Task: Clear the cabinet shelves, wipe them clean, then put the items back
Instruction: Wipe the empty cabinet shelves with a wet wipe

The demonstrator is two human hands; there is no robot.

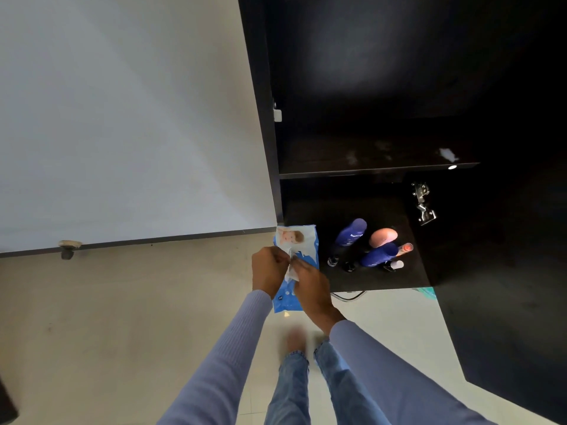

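- I see left hand (267,270) pinching the wipes pack (297,265).
- Right hand (310,286) grip pinches a white wipe (291,273) at the opening.
- Bottles (368,246) stand on lower shelf (377,279).

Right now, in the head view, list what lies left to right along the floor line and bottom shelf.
Door stopper → left hand → wipes pack → left blue bottle → pink bottle → hinge.

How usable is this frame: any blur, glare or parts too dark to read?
Head view: the cabinet interior is very dark, with faint glare patches on the upper shelf; the feet are blurred; the wide lens bends the wall and floor lines. Both hands, left hand and right hand, and the wipes pack read clearly.
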